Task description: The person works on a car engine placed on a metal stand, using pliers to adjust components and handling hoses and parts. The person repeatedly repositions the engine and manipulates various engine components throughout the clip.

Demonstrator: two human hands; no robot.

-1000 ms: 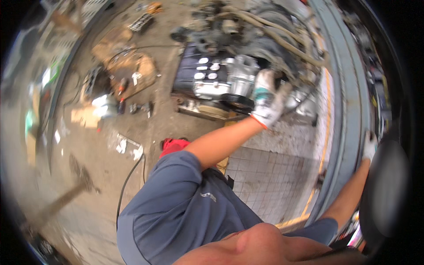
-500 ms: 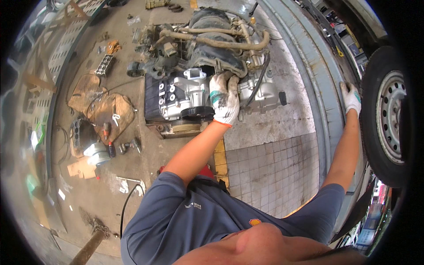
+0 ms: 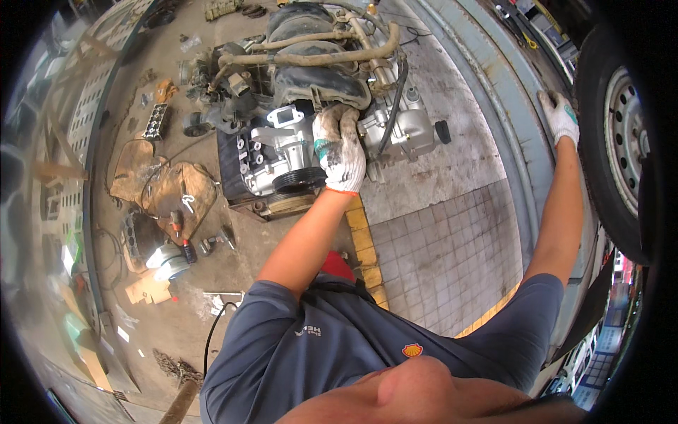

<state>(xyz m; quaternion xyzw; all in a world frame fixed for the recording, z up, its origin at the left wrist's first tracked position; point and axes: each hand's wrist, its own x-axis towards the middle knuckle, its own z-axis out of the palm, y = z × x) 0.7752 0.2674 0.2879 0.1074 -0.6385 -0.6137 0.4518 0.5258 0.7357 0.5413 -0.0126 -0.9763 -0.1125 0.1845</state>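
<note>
While left hand (image 3: 337,145) touches engine (image 3: 282,152), right hand (image 3: 560,119) lies on beam (image 3: 505,131)

Tiles (image 3: 441,265): grey, nearest. Pulley (image 3: 298,181): black, grooved, left of left wrist. Left hand: gloved, fingers bent down before manifold (image 3: 300,56), tips hidden; whether pinching, cannot tell. Engine: ahead of person, left of beam. Right hand: gloved, fingers laid close together at beam's edge, wheel (image 3: 621,131) just beside. Manifold: black, beyond left hand, beneath brown hose (image 3: 335,59).
</note>
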